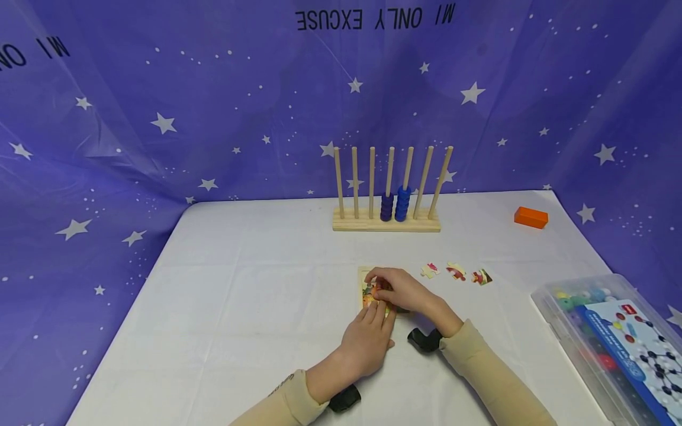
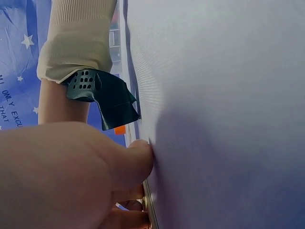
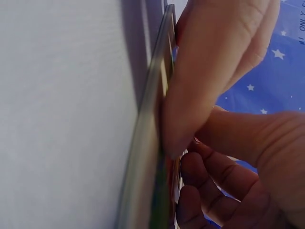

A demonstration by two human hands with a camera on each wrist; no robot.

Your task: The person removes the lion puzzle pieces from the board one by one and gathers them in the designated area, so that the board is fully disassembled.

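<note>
A small jigsaw puzzle in a pale wooden tray [image 1: 364,272] lies on the white table, largely covered by both hands. My left hand [image 1: 367,343] rests its nearly straight fingers on the tray's near part; its thumb [image 2: 136,160] shows in the left wrist view. Over the picture, my right hand [image 1: 402,290] has thumb and fingers curled together, pinching a puzzle piece that they mostly hide. The right wrist view has those curled fingers [image 3: 193,167] against the picture side, beside the left hand. Three loose jigsaw pieces [image 1: 456,271] lie right of the tray.
Behind the puzzle stands a wooden peg rack [image 1: 351,225] with dark and bright blue rings on two pegs. An orange block [image 1: 531,218] sits at the back right. A clear plastic case [image 1: 549,307] of coloured beads, with a booklet on its lid, occupies the right edge.
</note>
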